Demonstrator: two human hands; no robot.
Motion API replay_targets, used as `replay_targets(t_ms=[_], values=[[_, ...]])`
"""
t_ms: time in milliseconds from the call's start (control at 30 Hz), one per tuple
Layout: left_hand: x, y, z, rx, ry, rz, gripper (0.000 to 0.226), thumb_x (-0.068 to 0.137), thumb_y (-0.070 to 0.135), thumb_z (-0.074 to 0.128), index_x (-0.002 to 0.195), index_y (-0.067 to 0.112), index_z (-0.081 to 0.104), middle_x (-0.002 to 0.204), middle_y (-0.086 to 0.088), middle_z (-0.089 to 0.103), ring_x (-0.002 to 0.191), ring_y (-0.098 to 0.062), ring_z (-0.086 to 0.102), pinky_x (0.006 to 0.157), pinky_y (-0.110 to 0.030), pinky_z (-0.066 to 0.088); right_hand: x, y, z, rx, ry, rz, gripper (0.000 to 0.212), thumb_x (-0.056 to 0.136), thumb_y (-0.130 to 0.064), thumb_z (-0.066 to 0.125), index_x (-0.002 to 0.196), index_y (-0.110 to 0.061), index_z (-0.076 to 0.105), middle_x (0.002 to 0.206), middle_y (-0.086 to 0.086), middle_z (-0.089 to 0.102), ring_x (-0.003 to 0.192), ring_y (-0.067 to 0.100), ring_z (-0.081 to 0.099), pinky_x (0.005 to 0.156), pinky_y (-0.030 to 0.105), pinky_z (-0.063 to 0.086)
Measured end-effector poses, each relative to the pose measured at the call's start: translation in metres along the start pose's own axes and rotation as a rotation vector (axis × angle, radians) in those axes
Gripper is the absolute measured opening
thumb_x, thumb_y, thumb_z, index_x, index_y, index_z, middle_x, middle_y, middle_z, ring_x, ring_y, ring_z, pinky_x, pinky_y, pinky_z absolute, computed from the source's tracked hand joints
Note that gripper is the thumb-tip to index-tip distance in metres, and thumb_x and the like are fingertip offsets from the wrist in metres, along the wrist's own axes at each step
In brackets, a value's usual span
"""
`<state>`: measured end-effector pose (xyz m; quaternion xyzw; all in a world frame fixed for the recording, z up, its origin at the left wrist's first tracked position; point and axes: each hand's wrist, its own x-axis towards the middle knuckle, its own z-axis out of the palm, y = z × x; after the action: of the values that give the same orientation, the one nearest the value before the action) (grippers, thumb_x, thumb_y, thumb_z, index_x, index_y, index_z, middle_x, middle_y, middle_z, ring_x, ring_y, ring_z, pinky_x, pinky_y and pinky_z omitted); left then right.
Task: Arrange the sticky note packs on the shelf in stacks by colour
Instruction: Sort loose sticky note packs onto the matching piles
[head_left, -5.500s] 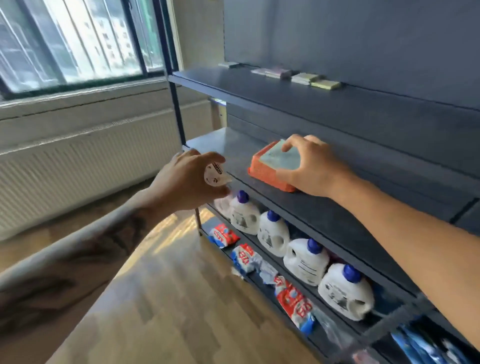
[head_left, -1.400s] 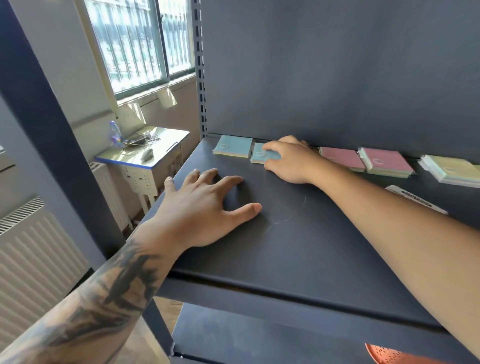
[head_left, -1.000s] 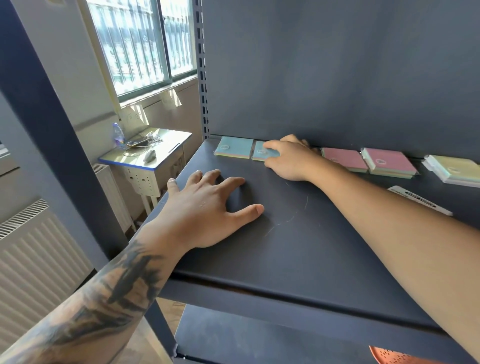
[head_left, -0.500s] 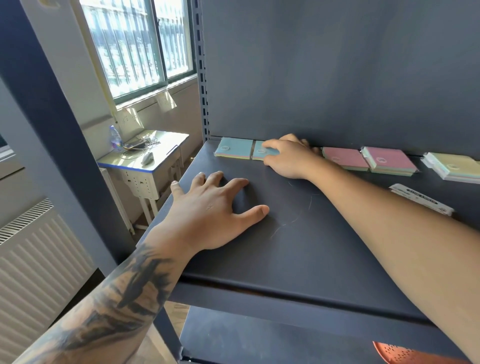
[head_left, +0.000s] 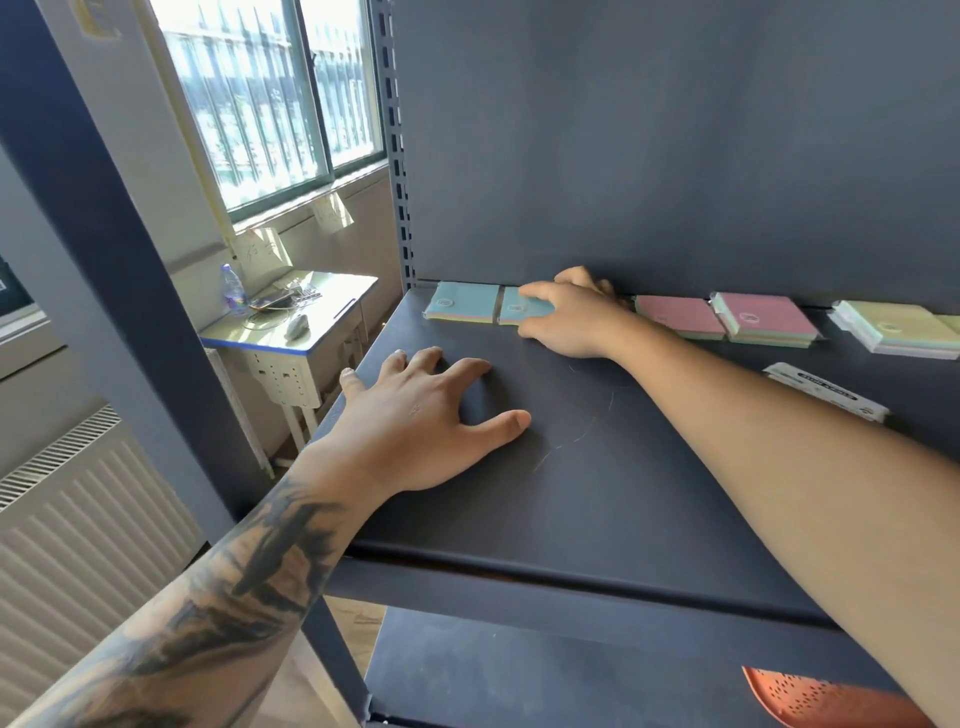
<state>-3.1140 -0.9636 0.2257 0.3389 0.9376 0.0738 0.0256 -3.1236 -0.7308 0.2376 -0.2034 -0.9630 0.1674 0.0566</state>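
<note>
Sticky note packs lie in a row along the back of the dark shelf (head_left: 597, 499), against its rear panel. At the far left sits a blue pack (head_left: 462, 302), and a second blue pack (head_left: 519, 310) lies just beside it, the two edges touching or nearly so. The right hand (head_left: 569, 319) is on this second pack: its index finger lies along the top, its thumb is at the near edge, and the other fingers curl behind, so the hand grips the pack where it rests on the shelf. To the right of the wrist come two pink packs, one (head_left: 678, 316) partly hidden by the hand and another (head_left: 763, 325) just beside it. Farther right, well apart from these, is a yellow-green pack (head_left: 898, 332) at the picture's edge. A narrow white packet with dark print (head_left: 826, 392) lies nearer the front, on the right. The left hand (head_left: 421, 431) rests palm down on the shelf near its left edge, fingers spread and holding nothing. Below, an orange perforated object (head_left: 826, 701) shows on the lower shelf. Beyond the shelf post stands a small desk (head_left: 332, 291) under the window.
</note>
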Motion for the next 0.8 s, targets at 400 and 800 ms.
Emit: replay_targets(t_ms=[400, 800], values=[[-0.001, 0.130, 0.011, 0.000, -0.013, 0.114, 0.083, 0.078, 0.094, 0.032, 0.146, 0.048, 0.041, 0.153, 0.011, 0.046, 0.144, -0.022, 0.039, 0.115, -0.060, 0.027, -0.101, 0.111, -0.074, 0.121, 0.142, -0.218, 0.020, 0.094, -0.028, 0.061, 0.106, -0.034, 0.076, 0.109, -0.012, 0.065, 0.105, 0.012, 0.058, 0.085, 0.012, 0.043], [0.002, 0.286, 0.026, 0.005, 0.057, 0.005, 0.083, 0.085, 0.081, 0.051, 0.154, 0.037, 0.039, 0.151, 0.008, 0.052, 0.138, -0.021, 0.049, 0.112, -0.039, 0.038, -0.163, 0.269, -0.116, 0.207, 0.090, -0.276, 0.018, 0.094, -0.026, 0.065, 0.110, -0.031, 0.073, 0.086, -0.022, 0.056, 0.088, 0.006, 0.057, 0.069, 0.014, 0.039]])
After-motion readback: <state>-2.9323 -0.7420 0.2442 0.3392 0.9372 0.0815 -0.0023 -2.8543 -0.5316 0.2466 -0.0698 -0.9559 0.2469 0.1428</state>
